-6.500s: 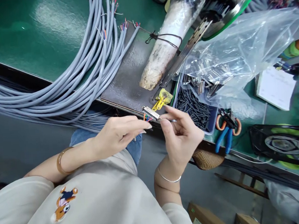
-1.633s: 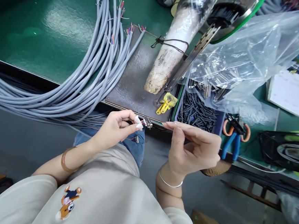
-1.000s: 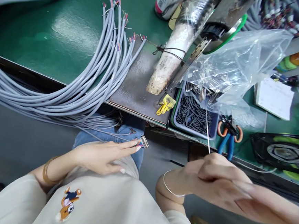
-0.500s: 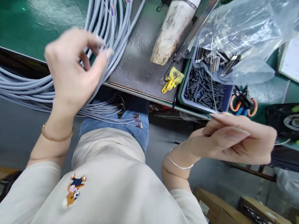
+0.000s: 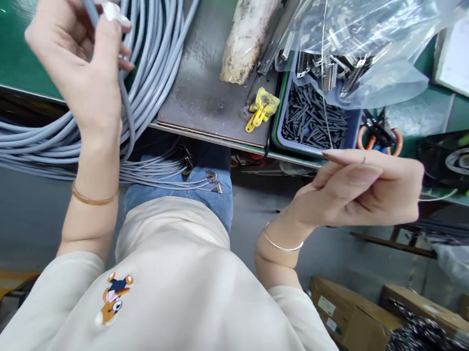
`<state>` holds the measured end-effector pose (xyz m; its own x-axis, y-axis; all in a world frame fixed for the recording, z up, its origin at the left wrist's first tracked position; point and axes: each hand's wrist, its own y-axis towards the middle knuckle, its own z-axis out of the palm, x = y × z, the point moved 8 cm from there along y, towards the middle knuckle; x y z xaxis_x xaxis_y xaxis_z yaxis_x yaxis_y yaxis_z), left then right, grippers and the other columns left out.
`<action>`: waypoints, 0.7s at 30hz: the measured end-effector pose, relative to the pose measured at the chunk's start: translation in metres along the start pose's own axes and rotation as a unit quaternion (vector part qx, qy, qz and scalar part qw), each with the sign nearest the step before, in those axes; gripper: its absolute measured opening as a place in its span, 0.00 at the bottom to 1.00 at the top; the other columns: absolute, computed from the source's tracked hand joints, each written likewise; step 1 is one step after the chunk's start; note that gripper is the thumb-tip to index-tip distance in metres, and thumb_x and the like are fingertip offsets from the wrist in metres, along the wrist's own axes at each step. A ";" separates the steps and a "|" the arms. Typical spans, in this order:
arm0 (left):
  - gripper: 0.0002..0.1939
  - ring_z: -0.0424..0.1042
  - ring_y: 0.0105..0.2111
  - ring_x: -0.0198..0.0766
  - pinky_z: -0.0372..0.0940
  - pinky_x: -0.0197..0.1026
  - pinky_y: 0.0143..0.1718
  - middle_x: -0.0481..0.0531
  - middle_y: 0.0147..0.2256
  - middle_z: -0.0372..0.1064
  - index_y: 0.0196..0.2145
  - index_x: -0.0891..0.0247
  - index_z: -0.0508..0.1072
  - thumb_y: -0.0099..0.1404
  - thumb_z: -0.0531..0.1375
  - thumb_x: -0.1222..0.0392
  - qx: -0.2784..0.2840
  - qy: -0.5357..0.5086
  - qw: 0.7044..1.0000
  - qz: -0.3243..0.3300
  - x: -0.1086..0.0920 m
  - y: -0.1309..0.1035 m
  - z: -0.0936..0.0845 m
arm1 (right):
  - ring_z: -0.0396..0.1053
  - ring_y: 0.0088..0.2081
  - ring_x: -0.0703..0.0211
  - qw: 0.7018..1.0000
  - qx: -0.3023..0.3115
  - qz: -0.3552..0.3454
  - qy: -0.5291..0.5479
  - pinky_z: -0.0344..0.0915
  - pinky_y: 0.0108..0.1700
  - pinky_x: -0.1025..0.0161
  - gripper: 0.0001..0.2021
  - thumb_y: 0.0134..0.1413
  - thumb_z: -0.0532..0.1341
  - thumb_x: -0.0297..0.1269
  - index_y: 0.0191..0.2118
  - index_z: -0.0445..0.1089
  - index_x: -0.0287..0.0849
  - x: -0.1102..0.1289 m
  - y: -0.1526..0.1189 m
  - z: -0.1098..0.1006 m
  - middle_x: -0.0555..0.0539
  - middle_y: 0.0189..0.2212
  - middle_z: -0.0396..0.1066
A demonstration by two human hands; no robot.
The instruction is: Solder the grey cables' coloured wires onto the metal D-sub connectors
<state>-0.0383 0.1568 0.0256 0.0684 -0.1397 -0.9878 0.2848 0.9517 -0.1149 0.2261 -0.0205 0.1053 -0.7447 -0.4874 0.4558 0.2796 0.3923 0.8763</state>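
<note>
From the head: pinching a grey cable [image 5: 90, 9] near its visible top part with the left fingers [image 5: 107, 42]; too blurry to tell how tight. Beside and behind these fingers, a big bunch of grey cables [image 5: 160, 57]. Pressing the right fingers [image 5: 360, 177] together on a thin shiny wire [image 5: 324, 90], up and away from the fingertips, over a blue box [image 5: 313, 148] of little black sticks [image 5: 315, 116]. Just past the box from the right fingers, a clear bag [image 5: 372, 18] over metal bits. Between both sets of fingers, yellow clips [image 5: 259, 114] on a dark board [image 5: 207, 85], and small plugs [image 5: 218, 187] on blue jeans [image 5: 223, 206]. Could catch the cable on the bunch, with so many bends so close. Could snag or bend the wire on the bag, from being so thin. Could also knock the plugs down, from a leg bump or a cable tug.
</note>
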 end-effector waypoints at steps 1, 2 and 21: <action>0.35 0.76 0.51 0.42 0.71 0.39 0.42 0.52 0.49 0.77 0.68 0.59 0.60 0.74 0.52 0.35 0.000 -0.039 0.999 -0.002 -0.003 -0.004 0.002 | 0.69 0.18 0.68 1.000 -0.003 0.007 0.001 0.56 0.21 0.69 0.20 0.67 0.62 0.50 0.31 0.79 0.41 -0.001 0.000 0.000 0.54 0.16 0.66; 0.33 0.78 0.45 0.39 0.71 0.37 0.38 0.51 0.45 0.77 0.67 0.59 0.62 0.75 0.53 0.36 -0.002 -0.076 0.997 0.000 -0.008 -0.009 0.004 | 0.70 0.18 0.66 1.000 -0.007 0.012 0.000 0.57 0.21 0.68 0.21 0.67 0.62 0.51 0.30 0.79 0.41 -0.001 0.000 0.000 0.54 0.16 0.67; 0.07 0.57 0.13 0.24 0.49 0.31 0.14 0.46 0.25 0.68 0.25 0.65 0.69 0.55 0.63 0.60 0.036 -0.276 0.955 -0.103 0.057 -0.069 0.105 | 0.57 0.19 0.67 0.967 0.176 0.184 -0.019 0.50 0.24 0.62 0.17 0.68 0.60 0.51 0.33 0.77 0.47 -0.006 -0.018 0.029 0.55 0.21 0.65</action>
<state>0.0465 0.0543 -0.0118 0.4924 -0.4638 -0.7365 0.4098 0.8701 -0.2739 0.2073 -0.0020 0.0823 -0.6582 -0.2370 0.7145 0.3113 0.7785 0.5450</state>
